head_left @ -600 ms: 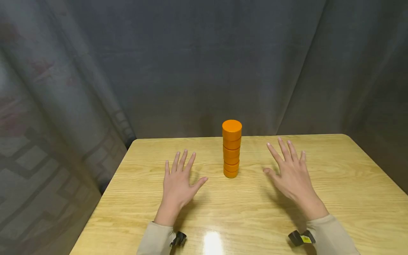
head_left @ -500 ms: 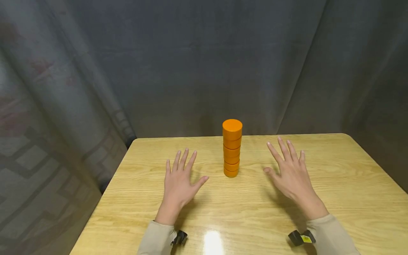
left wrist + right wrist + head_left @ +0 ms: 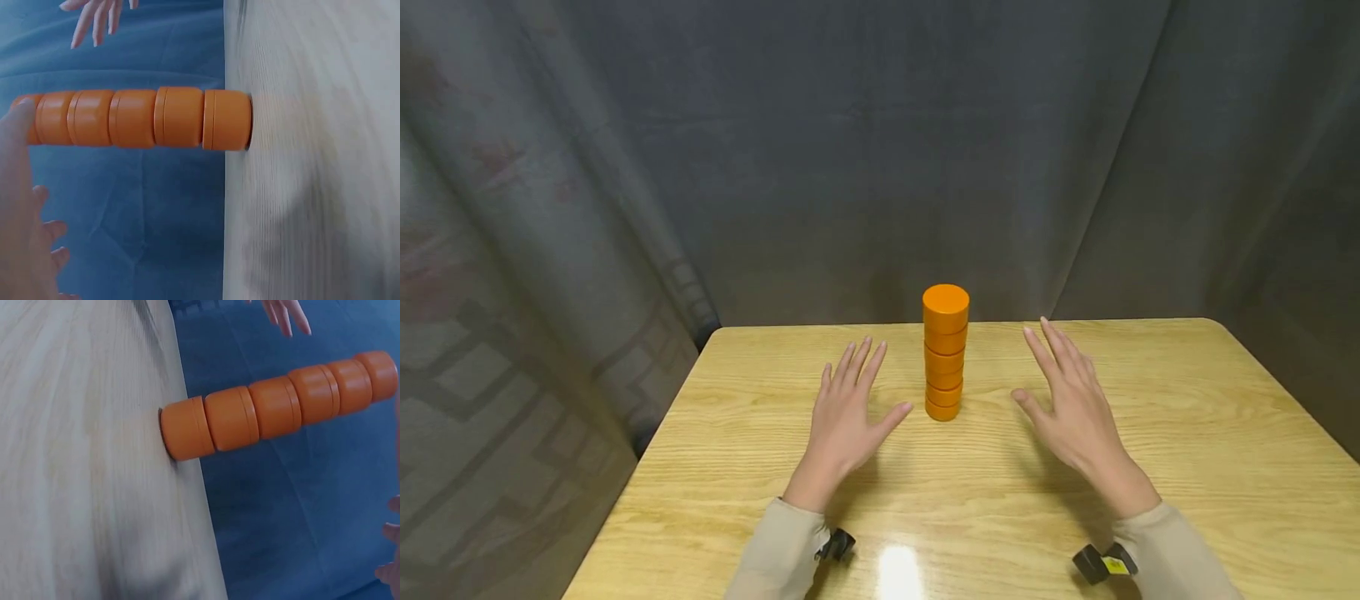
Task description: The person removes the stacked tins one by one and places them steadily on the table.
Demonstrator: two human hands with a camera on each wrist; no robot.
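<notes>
An upright stack of several orange round pieces [image 3: 945,354] stands on the wooden table, and both wrist views show it sideways with thin seams between the pieces. To its left my left hand [image 3: 844,421] hovers over the table, fingers spread and thumb pointing toward the stack. On the other side my right hand [image 3: 1075,408] is held in the air with straight fingers, its thumb apart from the rest. Neither hand touches the stack in the head view. In the left wrist view the left thumb [image 3: 15,125] overlaps the stack's top piece, but a gap shows from the head.
The light wooden table [image 3: 760,375] has its far edge just behind the stack. Grey curtains [image 3: 880,167] hang behind it and a patterned curtain [image 3: 512,333] hangs at the left. A black wrist camera [image 3: 1105,563] sits below the right sleeve.
My left hand has moved right, closer to the stack. The right hand has shifted slightly left and turned a little inward. The stack stays where it was.
</notes>
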